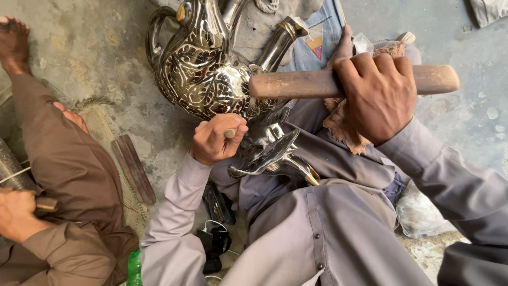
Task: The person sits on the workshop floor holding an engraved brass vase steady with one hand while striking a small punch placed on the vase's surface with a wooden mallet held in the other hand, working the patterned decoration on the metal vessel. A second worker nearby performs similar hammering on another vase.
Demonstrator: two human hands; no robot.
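Observation:
My right hand (378, 95) grips a thick wooden handle (296, 83) that lies level and points left toward an ornate silver pitcher (203, 69) engraved with dark leaf patterns. My left hand (216, 139) is closed around a small metal punch (230, 132), its tip set against the shiny metal below the pitcher's belly. A polished curved metal piece (270, 156) with a brass tip rests on my lap in grey cloth. A scrap of brown leather (343, 127) hangs under my right hand.
A co-worker in brown clothes sits at the left, a hand (16, 214) closed on a tool and a bare foot (13, 39) on the concrete floor. Two wooden slats (132, 167) lie on a woven mat. A crumpled plastic bag (420, 214) sits at the right.

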